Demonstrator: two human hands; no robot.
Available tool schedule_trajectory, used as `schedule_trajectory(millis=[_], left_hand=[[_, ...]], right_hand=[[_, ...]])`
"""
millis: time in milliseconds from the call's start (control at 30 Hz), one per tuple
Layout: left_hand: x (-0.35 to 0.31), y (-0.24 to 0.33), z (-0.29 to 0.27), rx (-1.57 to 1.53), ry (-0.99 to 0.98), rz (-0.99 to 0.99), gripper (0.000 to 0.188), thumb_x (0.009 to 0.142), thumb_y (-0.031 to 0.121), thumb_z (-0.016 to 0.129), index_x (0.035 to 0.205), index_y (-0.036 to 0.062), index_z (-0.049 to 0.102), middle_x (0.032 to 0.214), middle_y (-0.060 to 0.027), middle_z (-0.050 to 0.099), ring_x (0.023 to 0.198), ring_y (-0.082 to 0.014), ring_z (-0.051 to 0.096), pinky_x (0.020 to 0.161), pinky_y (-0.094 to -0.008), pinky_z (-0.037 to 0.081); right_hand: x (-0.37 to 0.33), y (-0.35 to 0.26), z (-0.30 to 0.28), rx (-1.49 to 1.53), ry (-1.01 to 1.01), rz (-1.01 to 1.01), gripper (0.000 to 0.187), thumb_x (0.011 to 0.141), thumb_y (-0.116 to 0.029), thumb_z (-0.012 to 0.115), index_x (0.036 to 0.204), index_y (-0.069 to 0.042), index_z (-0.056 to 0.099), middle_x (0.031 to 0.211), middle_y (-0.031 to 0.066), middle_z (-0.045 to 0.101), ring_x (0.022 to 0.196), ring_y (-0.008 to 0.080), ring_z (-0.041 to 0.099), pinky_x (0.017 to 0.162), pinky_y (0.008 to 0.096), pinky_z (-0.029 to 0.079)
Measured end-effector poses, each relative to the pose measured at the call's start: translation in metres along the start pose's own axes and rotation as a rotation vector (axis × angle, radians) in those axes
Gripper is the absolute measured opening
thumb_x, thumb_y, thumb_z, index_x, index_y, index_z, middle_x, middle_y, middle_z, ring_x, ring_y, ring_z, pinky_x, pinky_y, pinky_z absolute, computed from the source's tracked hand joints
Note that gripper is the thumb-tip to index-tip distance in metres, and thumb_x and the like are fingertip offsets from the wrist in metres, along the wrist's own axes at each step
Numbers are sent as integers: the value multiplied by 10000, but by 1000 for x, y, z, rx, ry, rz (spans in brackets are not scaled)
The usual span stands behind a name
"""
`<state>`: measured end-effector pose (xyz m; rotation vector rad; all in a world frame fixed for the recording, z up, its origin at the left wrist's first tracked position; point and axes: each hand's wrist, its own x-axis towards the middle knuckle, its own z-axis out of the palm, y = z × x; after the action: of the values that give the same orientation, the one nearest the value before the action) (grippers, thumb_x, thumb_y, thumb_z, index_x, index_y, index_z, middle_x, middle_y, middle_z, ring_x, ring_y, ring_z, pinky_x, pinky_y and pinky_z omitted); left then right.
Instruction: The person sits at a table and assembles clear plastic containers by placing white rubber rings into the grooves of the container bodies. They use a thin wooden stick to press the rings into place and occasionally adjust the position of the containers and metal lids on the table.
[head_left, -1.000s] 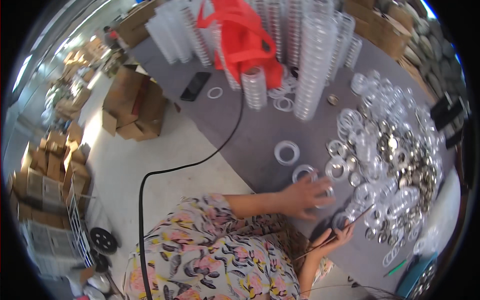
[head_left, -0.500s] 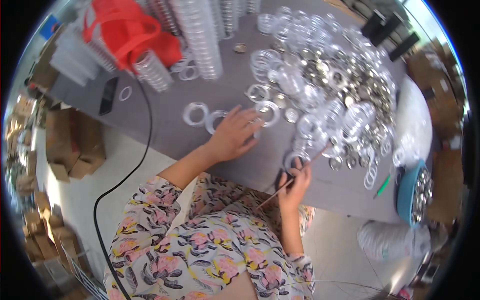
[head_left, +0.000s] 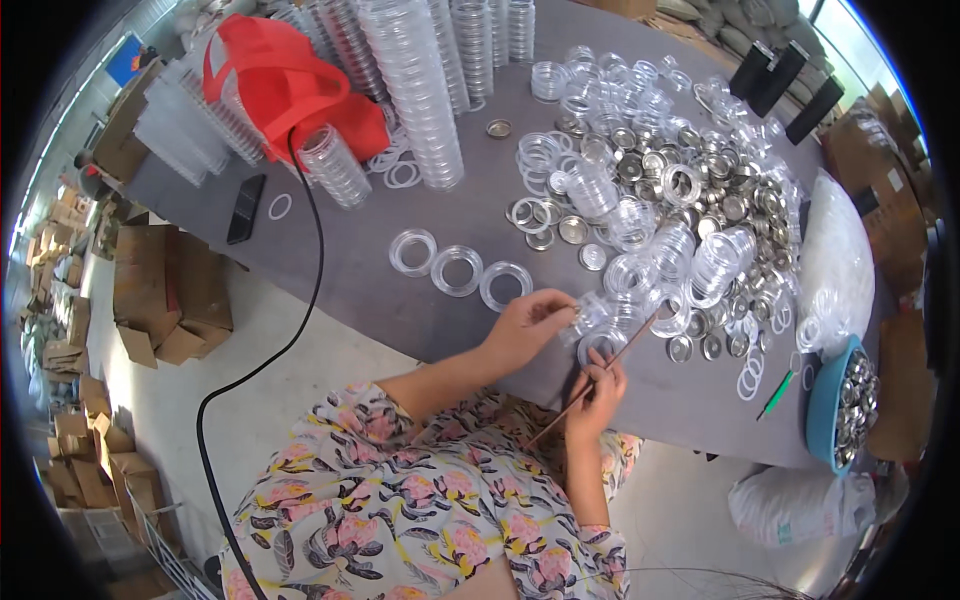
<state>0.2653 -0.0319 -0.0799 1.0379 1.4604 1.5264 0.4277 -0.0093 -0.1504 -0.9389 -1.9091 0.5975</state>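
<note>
My left hand (head_left: 530, 326) is closed, thumb and fingers pinched on the edge of a clear plastic ring (head_left: 588, 318) by the near side of the pile. My right hand (head_left: 597, 396) grips a thin brown stick (head_left: 556, 421), slanting from near my lap up to the pile; another clear ring (head_left: 600, 346) is just beyond its fingertips. Left of the pile, three clear rings lie in a row: a left one (head_left: 412, 252), a middle one (head_left: 457, 271) and a right one (head_left: 506, 287), nearest my left hand.
A big pile of clear rings and silver metal caps (head_left: 655, 165) spreads over the grey table (head_left: 350, 270). Tall stacks of clear plastic pieces (head_left: 412, 100) and a red bag (head_left: 290, 90) stand far left. A black cable (head_left: 315, 265) crosses the left side; a blue basin (head_left: 822, 405) holds caps at right.
My left hand has left the row of rings and moved right and nearer, closing on a ring by the pile. The right hand still holds the stick. The whole view has shifted slightly.
</note>
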Motion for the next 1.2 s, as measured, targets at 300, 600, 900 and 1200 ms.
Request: schedule_trajectory(millis=[300,600,900,1200], left_hand=[[-36,-29,-6,355,243,110,355,852,144,508,1168,-3,441,1200,-170,430,1063,-306,463,898,-396,387],[-12,-20,3,785,-122,501,369,810,141,537,1150,15,466,1241,-184,433,1185,-361,378,986,-447,296],[80,-7,59,679,-140,329,301,754,201,620,988,17,579,934,-126,594,916,-322,542,787,-401,418],[69,6,34,468,88,562,138,755,84,612,892,69,619,819,-67,606,759,-234,543,740,-315,404]], right_hand=[[1,-2,-13,6,-39,55,173,702,56,564,826,-64,554,998,118,619,1039,317,487,924,433,344],[4,-2,-35,-134,44,-84,172,737,-69,586,897,-64,523,1090,112,589,1097,325,440,1002,535,192],[7,10,-30,-179,144,6,217,748,-82,570,939,-55,469,1154,153,544,1113,340,426,983,535,226],[7,10,-32,-192,121,53,252,724,-73,606,942,-63,479,1127,133,565,1095,333,439,976,527,239]])
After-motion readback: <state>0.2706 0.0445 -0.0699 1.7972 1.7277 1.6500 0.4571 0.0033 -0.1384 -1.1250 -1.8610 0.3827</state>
